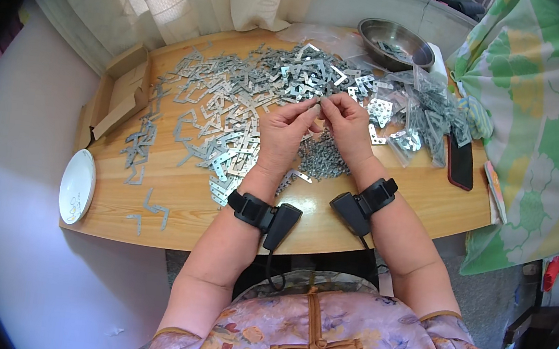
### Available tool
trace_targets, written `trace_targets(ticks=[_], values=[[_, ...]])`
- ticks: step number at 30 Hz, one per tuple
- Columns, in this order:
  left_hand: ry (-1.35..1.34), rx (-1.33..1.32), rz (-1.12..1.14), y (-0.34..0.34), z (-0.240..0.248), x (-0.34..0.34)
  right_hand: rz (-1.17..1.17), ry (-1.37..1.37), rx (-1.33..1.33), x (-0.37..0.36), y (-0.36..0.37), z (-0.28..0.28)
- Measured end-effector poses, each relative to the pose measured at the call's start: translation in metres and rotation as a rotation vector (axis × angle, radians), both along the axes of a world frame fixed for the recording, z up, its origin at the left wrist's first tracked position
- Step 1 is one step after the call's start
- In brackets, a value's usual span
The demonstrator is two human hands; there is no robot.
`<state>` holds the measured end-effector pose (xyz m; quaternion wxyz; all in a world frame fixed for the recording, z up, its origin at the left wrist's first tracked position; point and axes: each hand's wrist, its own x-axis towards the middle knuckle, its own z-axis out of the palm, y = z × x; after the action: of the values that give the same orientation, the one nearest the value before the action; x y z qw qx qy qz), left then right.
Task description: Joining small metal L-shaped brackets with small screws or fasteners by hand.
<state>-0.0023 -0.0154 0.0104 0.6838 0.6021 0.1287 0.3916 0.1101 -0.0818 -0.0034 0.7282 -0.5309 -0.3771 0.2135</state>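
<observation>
My left hand (284, 132) and my right hand (348, 128) meet above the middle of the table, fingertips pinched close together. Something small and dark seems to be between them, too small to name. Beneath and beside my hands lies a pile of small grey screws (326, 158). Flat L-shaped metal corner brackets (222, 102) spread in a large heap to the left and behind my hands. Just right of my right hand are shiny brackets (380, 110) and clear plastic bags (431, 112) with metal pieces inside.
A steel bowl (370, 28) holding metal pieces stands at the back right. A dark phone (460, 164) lies near the right edge. An open cardboard box (122, 105) and a white plate (77, 186) are at the left edge. A green patterned curtain (535, 169) hangs at the right.
</observation>
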Motion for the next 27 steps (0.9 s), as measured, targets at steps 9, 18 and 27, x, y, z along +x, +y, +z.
trace_targets(ticks=[9, 18, 27], values=[[-0.002, 0.088, 0.041, -0.004, 0.001, 0.001, -0.313, -0.546, -0.045, -0.002, 0.001, -0.001], [-0.014, 0.162, 0.097, -0.007, 0.000, 0.001, -0.217, -0.414, -0.031, -0.005, 0.000, 0.001], [-0.001, 0.098, 0.077, -0.006, 0.000, 0.001, 0.390, 0.457, -0.031, 0.007, -0.007, 0.007]])
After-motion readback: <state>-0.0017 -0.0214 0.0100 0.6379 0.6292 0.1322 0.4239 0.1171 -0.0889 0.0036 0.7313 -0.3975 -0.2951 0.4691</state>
